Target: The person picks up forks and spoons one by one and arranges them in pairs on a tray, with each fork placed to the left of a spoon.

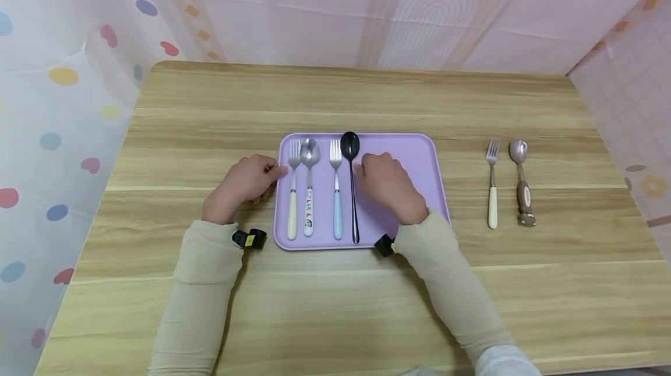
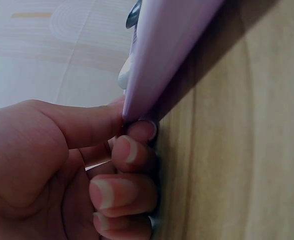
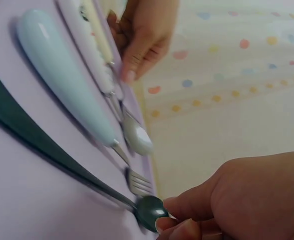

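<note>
My left hand (image 1: 250,179) pinches the left rim of a lilac tray (image 1: 393,142), its thumb above the rim and a fingertip beneath. My right hand (image 1: 389,181) is over the tray, thumb and fingertip together at the bowl of a long black spoon (image 3: 152,212). To the left of that spoon lies a fork with a light blue handle (image 1: 337,213). Farther left are a spoon with a patterned white handle (image 1: 308,213) and a fork with a cream handle (image 1: 292,213). All point their heads to the far side.
Right of the tray, on the wooden table (image 1: 367,306), lie another cream-handled fork (image 1: 493,190) and a spoon with a brown animal-shaped handle (image 1: 524,195). A patterned curtain (image 1: 314,9) hangs behind the table and along its sides.
</note>
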`<act>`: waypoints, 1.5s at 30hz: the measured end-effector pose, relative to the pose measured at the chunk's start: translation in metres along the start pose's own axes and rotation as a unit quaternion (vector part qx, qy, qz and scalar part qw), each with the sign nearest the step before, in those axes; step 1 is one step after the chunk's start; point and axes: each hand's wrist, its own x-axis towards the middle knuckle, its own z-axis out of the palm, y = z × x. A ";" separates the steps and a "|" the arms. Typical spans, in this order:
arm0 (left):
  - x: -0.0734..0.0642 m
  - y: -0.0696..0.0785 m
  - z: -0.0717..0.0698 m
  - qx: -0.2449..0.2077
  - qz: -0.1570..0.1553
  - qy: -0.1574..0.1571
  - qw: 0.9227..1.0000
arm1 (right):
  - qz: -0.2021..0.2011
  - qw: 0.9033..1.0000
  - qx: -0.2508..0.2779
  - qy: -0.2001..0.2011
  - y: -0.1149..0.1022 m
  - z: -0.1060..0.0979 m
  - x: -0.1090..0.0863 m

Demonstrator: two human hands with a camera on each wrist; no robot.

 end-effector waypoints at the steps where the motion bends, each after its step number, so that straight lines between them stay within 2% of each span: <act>1: 0.000 0.000 0.000 -0.001 0.000 0.000 1.000 | 0.000 1.000 0.001 0.004 0.002 -0.003 -0.002; 8: -0.001 -0.001 0.000 -0.004 -0.002 -0.001 1.000 | 0.006 0.999 0.001 0.033 0.019 -0.018 -0.012; 16: -0.002 -0.002 0.000 -0.007 -0.005 -0.001 1.000 | -0.013 0.997 -0.008 0.072 0.054 -0.030 -0.023; 24: 0.000 0.000 0.000 0.003 -0.003 0.001 1.000 | 0.032 0.997 -0.017 0.074 0.100 -0.049 -0.038; 28: 0.001 0.000 -0.001 0.001 -0.004 0.002 1.000 | 0.054 0.997 -0.017 0.056 0.120 -0.058 -0.045; 33: 0.001 0.000 -0.002 0.000 -0.007 0.003 1.000 | 0.077 0.997 -0.015 0.015 0.142 -0.068 -0.050; 39: 0.001 0.000 -0.001 0.008 0.002 0.007 1.000 | 0.082 0.996 -0.014 -0.031 0.171 -0.083 -0.061; 45: -0.001 0.001 -0.002 0.013 0.004 0.010 1.000 | 0.124 0.988 0.018 -0.089 0.191 -0.090 -0.069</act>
